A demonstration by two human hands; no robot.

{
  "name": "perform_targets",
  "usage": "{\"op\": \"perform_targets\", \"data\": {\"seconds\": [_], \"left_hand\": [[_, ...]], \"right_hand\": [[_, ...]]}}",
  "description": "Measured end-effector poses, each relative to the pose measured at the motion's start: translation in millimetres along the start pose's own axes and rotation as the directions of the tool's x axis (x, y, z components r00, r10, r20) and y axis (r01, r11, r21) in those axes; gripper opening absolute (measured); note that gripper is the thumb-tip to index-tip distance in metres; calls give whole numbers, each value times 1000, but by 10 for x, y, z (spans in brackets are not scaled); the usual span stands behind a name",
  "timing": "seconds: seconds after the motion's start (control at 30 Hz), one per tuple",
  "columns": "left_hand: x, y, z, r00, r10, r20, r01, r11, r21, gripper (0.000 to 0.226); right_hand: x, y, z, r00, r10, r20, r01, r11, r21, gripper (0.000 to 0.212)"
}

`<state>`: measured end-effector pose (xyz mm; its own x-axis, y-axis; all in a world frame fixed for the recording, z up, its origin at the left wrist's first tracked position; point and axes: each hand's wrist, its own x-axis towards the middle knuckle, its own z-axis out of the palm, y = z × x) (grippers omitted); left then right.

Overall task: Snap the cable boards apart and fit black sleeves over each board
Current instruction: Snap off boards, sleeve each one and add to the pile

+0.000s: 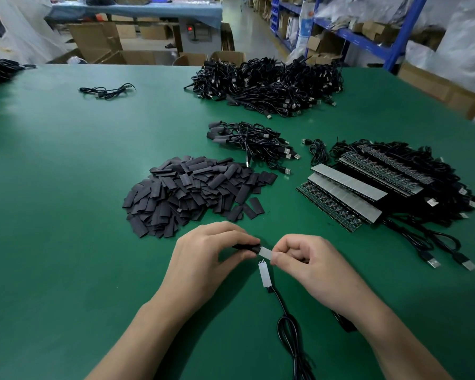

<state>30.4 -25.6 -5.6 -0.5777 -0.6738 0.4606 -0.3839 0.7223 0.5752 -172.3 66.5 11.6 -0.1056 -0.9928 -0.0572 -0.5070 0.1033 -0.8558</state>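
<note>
Nearest the camera, a coiled black cable (288, 335) lies on the green table (66, 187), running up to a loose board (265, 274) with a pale face, which rests flat just below the hands. Above it, the left hand (206, 256) is closed around a black sleeve (247, 248), pinched between thumb and fingers. The right hand (307, 259) is closed on a second board (266, 252), its pale face showing between the two hands; the board's left end meets the mouth of the sleeve. How far it has entered cannot be told.

Beyond the hands, to the left, sits a heap of loose sleeves (195, 190). To the right lies a stack of unsnapped board strips (351, 190) with their cables trailing off, USB plugs at the near edge. Further back, a small bundle of sleeved cables (252, 144) rests centre-right, and behind it a large pile of finished cables (269, 86). A lone cable (107, 91) lies far left. Cardboard boxes (99, 42) and blue shelving (368, 34) stand past the table.
</note>
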Motion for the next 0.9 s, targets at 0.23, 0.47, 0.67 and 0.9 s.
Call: {"op": "perform_targets", "data": {"seconds": [0.23, 0.47, 0.67, 0.9], "left_hand": [[24, 7, -23, 994, -52, 94, 69, 981, -180, 16], [-1, 13, 0, 993, -48, 105, 67, 981, -181, 20], [-5, 16, 20, 995, 19, 99, -12, 998, -69, 18], [-8, 16, -6, 998, 45, 36, -44, 999, -25, 16]], "right_hand": [[16, 33, -39, 1000, 20, 22, -21, 999, 50, 18], [9, 52, -22, 999, 6, 48, -8, 999, 45, 19], [30, 78, 4, 998, -4, 64, 0, 998, 68, 14], [64, 120, -86, 997, 47, 62, -57, 985, 163, 6]]}}
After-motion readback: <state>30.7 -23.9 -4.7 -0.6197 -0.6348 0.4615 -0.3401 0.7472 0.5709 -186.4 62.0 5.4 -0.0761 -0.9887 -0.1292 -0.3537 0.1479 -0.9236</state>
